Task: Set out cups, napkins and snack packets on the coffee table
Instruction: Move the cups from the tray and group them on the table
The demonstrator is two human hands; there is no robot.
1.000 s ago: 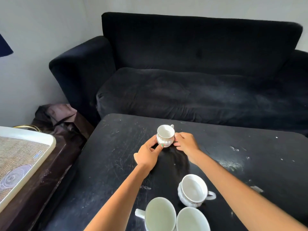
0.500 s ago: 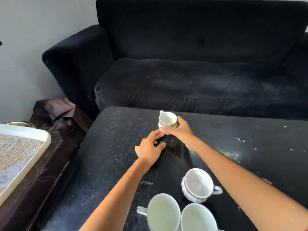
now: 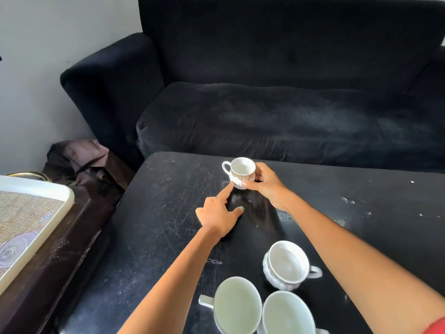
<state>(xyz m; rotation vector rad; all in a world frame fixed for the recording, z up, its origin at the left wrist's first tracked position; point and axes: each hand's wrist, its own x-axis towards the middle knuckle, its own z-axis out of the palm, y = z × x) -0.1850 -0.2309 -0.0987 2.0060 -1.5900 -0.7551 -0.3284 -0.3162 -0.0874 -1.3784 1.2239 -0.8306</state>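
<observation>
Small patterned cup [image 3: 241, 173] sits near the far edge of the black coffee table [image 3: 154, 227], upright, close to the sofa side. Its handle now points left (half a second ago the handle stuck up at the cup's far-left rim, and a second ago it was at the far right, so the cup has been turned). Right hand [image 3: 267, 186] holds the cup, thumb across its front lower wall and fingers curled round the right side. Left hand [image 3: 218, 213] has changed: the index finger is now stretched out straight, tip touching the cup's lower left, other fingers folded, thumb lying out on the table; earlier the fingers were bunched loosely just below the cup. Cannot tell if the cup base is fully down on the table or slightly lifted.

Three more cups stay grouped near the near edge: a patterned cup [image 3: 287, 265] with its handle to the right, a plain pale cup [image 3: 237, 307] with handle to the left, and another plain cup [image 3: 287, 314] just beside it, cut by the frame bottom. The two plain ones look touching or nearly so.

Black sofa [image 3: 277, 92] behind the table. At left, a white tray [image 3: 65, 196] with a woven mat on a dark side table, and a crumpled dark cloth [image 3: 79, 155] on the floor by the sofa arm. View has shifted slightly versus the earlier frames (head moved).
</observation>
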